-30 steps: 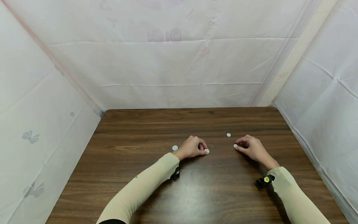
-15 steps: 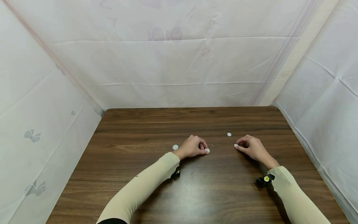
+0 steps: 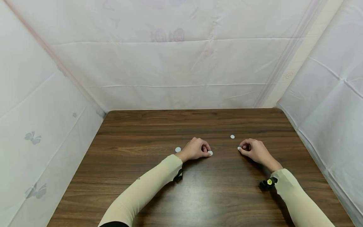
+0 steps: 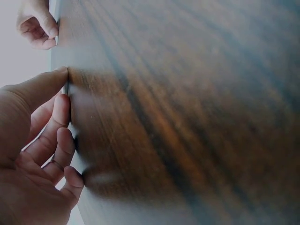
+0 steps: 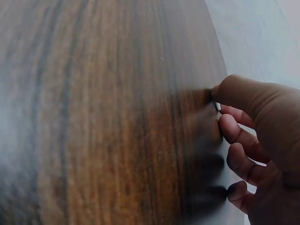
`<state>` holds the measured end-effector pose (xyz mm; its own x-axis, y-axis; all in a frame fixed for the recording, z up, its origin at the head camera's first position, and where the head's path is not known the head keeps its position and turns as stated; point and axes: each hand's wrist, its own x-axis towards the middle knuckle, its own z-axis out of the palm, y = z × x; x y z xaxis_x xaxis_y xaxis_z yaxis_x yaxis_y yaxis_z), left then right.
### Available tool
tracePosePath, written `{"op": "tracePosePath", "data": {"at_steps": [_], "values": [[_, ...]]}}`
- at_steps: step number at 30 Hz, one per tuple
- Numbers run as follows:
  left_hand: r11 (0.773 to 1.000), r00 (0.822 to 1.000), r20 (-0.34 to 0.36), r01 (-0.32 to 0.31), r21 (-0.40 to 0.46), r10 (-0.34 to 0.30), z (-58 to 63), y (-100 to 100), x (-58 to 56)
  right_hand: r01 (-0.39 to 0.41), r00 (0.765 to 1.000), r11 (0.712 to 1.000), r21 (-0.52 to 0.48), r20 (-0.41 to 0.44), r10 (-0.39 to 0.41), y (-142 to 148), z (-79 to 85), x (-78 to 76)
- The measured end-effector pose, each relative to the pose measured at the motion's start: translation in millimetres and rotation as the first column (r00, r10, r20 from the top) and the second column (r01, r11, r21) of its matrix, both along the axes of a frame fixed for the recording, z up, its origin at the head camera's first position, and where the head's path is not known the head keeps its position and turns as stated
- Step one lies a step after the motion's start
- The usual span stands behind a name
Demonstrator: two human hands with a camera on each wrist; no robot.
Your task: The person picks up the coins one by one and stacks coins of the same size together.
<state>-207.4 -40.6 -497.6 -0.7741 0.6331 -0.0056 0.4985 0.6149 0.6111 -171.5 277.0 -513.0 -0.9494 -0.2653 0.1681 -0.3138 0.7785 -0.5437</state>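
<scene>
A: What are the hands doing?

B: Both are at work on a brown table (image 3: 141,126). The left hand (image 3: 195,148) pinches a small white disc, the left disc (image 3: 210,153), between thumb and finger. The right hand (image 3: 255,152) pinches another, the right disc (image 3: 239,148), the same way. Each grip is narrow, and each disc is down at the tabletop.

A: Can you tell whether either disc is lifted?

B: Not for certain. In the wrist views each shows only as a thin edge between the fingers, right at the wood, so they seem to be at the surface rather than raised.

A: Are there more discs?

B: Two, both lying on the table with no hand on them. The outer disc (image 3: 177,149) is just beside the left wrist, on its far side. The far disc (image 3: 232,136) lies beyond the right hand, near the right disc.

A: How far along does it look?

B: Partway, I'd judge. Two of the four discs are in the fingers; the other two are untouched. The held pair sits apart, with a stretch of wood between, and none is stacked or joined. Whether any disc is at its final spot, I cannot tell.
</scene>
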Motion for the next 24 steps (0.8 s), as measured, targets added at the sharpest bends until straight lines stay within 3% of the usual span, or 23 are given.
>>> {"op": "tracePosePath", "data": {"at_steps": [24], "values": [[1.000,1.000,0.005,-0.004,0.006,0.004,-1.9,-0.3,-0.3,-0.024,0.999,1.000,-0.008,-0.024,0.024,-6.7,-4.0,4.6]]}}
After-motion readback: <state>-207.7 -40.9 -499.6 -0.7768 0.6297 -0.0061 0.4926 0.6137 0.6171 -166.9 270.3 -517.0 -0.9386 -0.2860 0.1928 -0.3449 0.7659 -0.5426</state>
